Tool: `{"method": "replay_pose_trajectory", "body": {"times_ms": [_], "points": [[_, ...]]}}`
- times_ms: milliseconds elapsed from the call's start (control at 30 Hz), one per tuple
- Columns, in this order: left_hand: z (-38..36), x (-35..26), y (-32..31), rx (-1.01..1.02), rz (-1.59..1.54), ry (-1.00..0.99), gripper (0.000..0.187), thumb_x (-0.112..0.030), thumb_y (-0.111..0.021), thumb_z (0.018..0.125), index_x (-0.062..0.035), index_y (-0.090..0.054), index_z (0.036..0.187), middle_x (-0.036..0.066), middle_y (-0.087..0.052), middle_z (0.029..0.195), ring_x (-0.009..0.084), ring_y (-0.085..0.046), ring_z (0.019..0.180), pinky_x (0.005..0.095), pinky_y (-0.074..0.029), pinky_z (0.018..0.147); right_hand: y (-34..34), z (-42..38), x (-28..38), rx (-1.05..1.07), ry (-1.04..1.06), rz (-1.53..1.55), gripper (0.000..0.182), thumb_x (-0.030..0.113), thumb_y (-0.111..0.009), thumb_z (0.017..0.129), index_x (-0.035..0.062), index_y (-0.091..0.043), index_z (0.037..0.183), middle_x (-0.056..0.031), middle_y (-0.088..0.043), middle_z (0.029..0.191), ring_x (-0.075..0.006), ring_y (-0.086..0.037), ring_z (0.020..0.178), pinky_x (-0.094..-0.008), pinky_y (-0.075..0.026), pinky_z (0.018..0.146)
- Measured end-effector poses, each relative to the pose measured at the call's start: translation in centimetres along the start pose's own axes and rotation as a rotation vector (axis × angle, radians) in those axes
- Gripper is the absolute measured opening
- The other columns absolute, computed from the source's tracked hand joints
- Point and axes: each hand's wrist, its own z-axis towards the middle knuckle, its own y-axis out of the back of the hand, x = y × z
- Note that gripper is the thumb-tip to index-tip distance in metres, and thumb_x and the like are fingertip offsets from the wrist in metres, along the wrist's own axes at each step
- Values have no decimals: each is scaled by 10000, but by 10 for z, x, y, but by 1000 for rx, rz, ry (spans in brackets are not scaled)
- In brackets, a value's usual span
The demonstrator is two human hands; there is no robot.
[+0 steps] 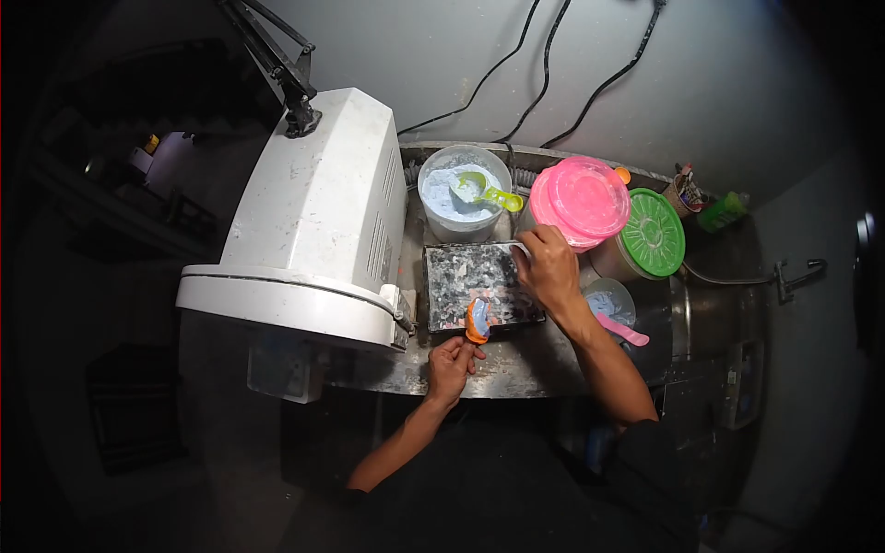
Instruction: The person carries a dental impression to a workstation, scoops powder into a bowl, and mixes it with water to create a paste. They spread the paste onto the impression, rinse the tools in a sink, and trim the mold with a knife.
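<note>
My left hand (pixel 451 369) is closed on the near end of a small orange piece (pixel 477 324) with pale blue paste on it. The piece is over the near edge of a dark, shallow tray (pixel 456 267) spattered with white bits. My right hand (pixel 546 267) is at the tray's right side, its fingers bent at the far right corner; whether they hold anything small cannot be made out. To its right stands a bowl (pixel 610 300) of pale blue material, with a pink spatula (pixel 622 329) leaning across its rim.
A large white machine (pixel 304 203) fills the left of the bench. Behind the tray are a tub of pale powder (pixel 447 217) with a green scoop (pixel 489 193), a pink-lidded container (pixel 583 198) and a green-lidded one (pixel 652 233). A faucet (pixel 790 279) is at the right.
</note>
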Motion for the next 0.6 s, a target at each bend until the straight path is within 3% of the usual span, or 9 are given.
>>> {"method": "replay_pose_trajectory", "body": {"times_ms": [133, 233, 300, 333, 367, 400, 433, 500, 600], "points": [[-1, -1, -2, -3, 16, -5, 151, -112, -557, 985, -9, -635, 906, 70, -681, 798, 42, -501, 565, 191, -405, 534, 29, 28, 1, -283, 1, -10, 102, 95, -744, 767, 32, -687, 823, -120, -633, 810, -290, -619, 762, -387, -498, 680], [-6, -3, 1, -38, 13, -16, 175, -132, -570, 976, -13, -652, 878, 47, -687, 769, 22, -486, 556, 188, -390, 520, 64, 22, -13, -181, -288, 103, 111, 104, -734, 782, 10, -696, 829, -125, -659, 767, -250, -629, 685, -364, -494, 642], [-8, -5, 3, -46, 36, -23, 174, -134, -572, 975, -9, -653, 885, 45, -689, 767, 19, -484, 556, 186, -387, 517, 75, 0, -7, 139, -472, 299, 120, 101, -710, 801, -17, -697, 824, -131, -671, 712, -228, -628, 614, -352, -488, 607], [-7, -6, 3, -55, 58, -19, 182, -125, -575, 976, 2, -640, 862, 71, -684, 771, 34, -486, 534, 187, -390, 504, 73, -17, -1, 265, -380, 279, 137, 117, -724, 804, -14, -703, 838, -88, -669, 671, -140, -573, 570, -304, -450, 562], [-7, -8, 2, -63, 55, -16, 186, -125, -576, 975, 4, -639, 857, 73, -685, 768, 35, -486, 524, 189, -387, 495, 70, -35, 6, 511, -403, 234, 160, 153, -714, 815, -7, -713, 819, -121, -665, 667, -152, -577, 560, -314, -458, 567], [-7, -10, 0, -70, 51, -15, 189, -124, -577, 975, 5, -639, 852, 75, -685, 765, 36, -485, 514, 190, -385, 485, 66, -50, 16, 768, -428, 162, 217, 221, -703, 819, 8, -730, 848, -215, -682, 765, -357, -676, 715, -419, -521, 696], [-7, -10, -3, -77, 47, -18, 192, -124, -578, 974, 7, -639, 847, 76, -686, 762, 37, -484, 505, 191, -383, 475, 52, -72, 19, 889, -432, 115, 244, 252, -706, 824, 13, -739, 858, -224, -680, 776, -400, -671, 779, -442, -524, 751], [-4, -7, -4, -89, 44, -41, 209, -133, -578, 976, 7, -641, 835, 75, -687, 751, 36, -486, 489, 193, -378, 455, 13, -118, 21, 906, -498, 146, 278, 274, -705, 831, -1, -739, 852, -243, -668, 750, -404, -673, 755, -445, -526, 737], [0, -5, -2, -87, 15, -37, 217, -137, -575, 979, 6, -643, 831, 70, -688, 748, 33, -484, 486, 197, -381, 453, -35, -156, 28, 408, -719, 251, 281, 260, -728, 829, -19, -722, 800, -225, -658, 693, -380, -661, 676, -426, -509, 642]]}}
